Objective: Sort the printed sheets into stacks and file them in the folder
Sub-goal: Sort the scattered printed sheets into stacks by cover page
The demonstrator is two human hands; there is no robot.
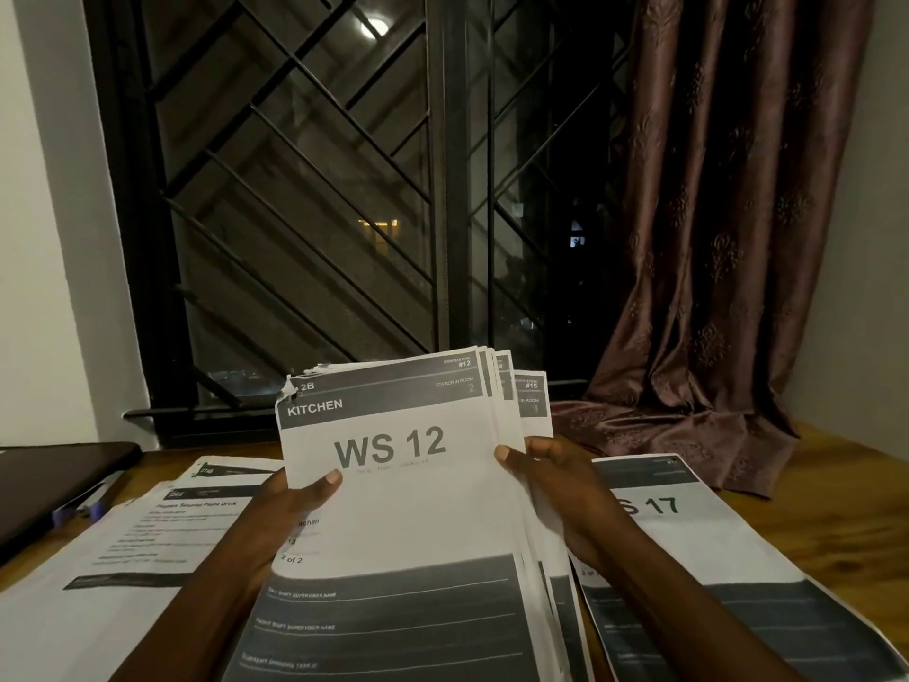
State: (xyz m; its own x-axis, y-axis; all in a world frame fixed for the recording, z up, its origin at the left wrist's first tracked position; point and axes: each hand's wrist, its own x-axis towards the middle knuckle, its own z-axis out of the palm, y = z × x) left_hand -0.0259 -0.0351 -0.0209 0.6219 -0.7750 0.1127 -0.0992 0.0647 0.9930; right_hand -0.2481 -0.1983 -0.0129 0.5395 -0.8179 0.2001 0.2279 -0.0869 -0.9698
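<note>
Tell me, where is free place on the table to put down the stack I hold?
Bare wood shows at the far right, between the WS 17 sheet and the curtain. A narrow strip lies between the dark folder and the left sheets. Elsewhere it is crowded with papers.

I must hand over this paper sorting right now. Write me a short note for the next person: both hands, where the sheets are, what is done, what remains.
Left grip: holds the left edge of the held bundle, thumb on its top sheet, marked "WS 12".
Right grip: holds the bundle's right edge, where sheets fan out behind.
On the table: the WS 17 sheet lies at the right and the text-page stack at the left. A dark flat case lies beyond that stack; it may be the folder.
Done: two piles started.
Left: sort the held bundle, then file everything. Nothing is visibly filed.
</note>
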